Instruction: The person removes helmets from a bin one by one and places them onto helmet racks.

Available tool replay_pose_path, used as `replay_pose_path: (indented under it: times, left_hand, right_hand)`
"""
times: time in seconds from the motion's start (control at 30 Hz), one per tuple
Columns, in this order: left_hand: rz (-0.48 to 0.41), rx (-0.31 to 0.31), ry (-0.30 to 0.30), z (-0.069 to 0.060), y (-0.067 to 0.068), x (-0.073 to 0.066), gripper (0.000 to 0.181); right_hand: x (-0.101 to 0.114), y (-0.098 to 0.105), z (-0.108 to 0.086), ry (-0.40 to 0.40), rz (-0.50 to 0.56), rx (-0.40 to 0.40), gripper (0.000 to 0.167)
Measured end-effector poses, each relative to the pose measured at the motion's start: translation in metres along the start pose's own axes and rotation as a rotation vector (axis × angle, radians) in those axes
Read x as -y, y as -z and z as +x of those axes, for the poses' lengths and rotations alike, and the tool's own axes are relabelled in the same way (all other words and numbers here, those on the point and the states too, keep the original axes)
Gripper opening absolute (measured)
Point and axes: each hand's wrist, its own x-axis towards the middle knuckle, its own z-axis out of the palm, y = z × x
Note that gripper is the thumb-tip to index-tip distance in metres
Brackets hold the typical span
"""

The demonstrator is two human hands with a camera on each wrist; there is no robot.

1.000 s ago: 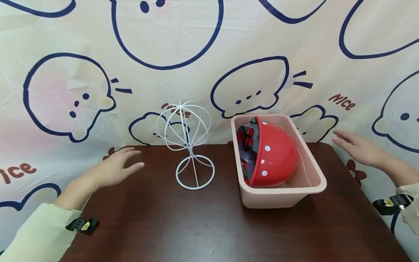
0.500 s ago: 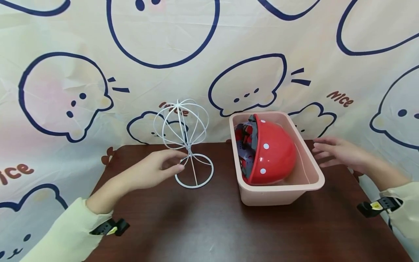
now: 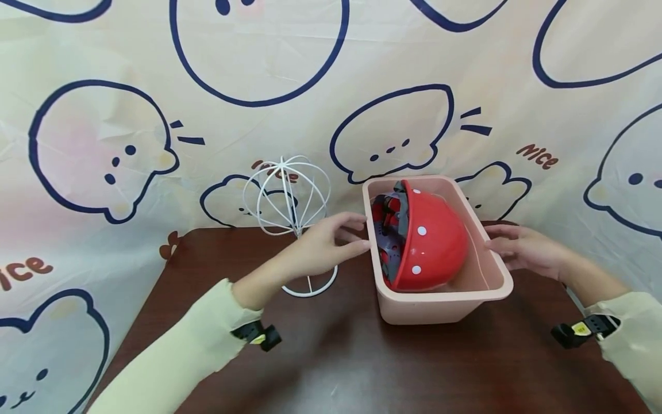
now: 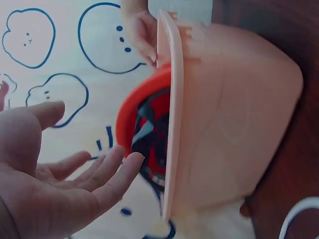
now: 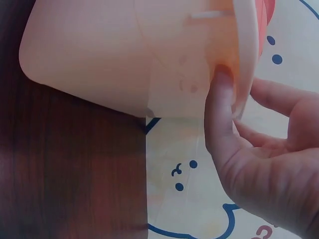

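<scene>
A red helmet with white dots (image 3: 439, 241) lies on its side in a pink plastic bin (image 3: 434, 310), its grey straps and padding facing left. My left hand (image 3: 331, 244) is at the bin's left rim with its fingers loosely extended; in the left wrist view, those fingers (image 4: 109, 174) look apart from the wall. On the opposite side, my right hand (image 3: 527, 250) holds the right rim. The right wrist view has one finger (image 5: 219, 109) beneath the rim against the outer wall and another digit at the rim's edge.
A white wire stand (image 3: 289, 195) with a round top and ring base stands left of the bin, partly behind my left forearm. Everything rests on a dark brown table (image 3: 217, 259). A cartoon-printed cloth (image 3: 269, 57) hangs directly behind.
My left hand has moved right, past the wire stand, to the bin's left rim. My right hand has moved left onto the right rim. The bin and helmet have stayed in place.
</scene>
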Motion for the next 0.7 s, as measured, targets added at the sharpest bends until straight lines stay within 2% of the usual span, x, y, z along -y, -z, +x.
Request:
replay_pose_path:
  times: [0.13, 0.27, 0.5, 0.7]
  left_hand:
    - [-0.106, 0.022, 0.056, 0.021, -0.018, -0.006, 0.056]
    - [-0.207, 0.045, 0.131, 0.035, -0.033, -0.008, 0.058]
    - [-0.281, 0.040, 0.271, 0.054, -0.051, -0.013, 0.054]
    - [-0.301, 0.031, 0.315, 0.065, -0.065, -0.016, 0.047]
  right_hand:
    - [-0.002, 0.000, 0.001, 0.007, 0.017, -0.004, 0.068]
    - [0.001, -0.002, 0.003, 0.002, 0.026, -0.005, 0.069]
    - [0.003, -0.003, 0.003, -0.013, 0.030, -0.003, 0.071]
    - [0.002, -0.001, 0.004, -0.016, 0.042, 0.003, 0.071]
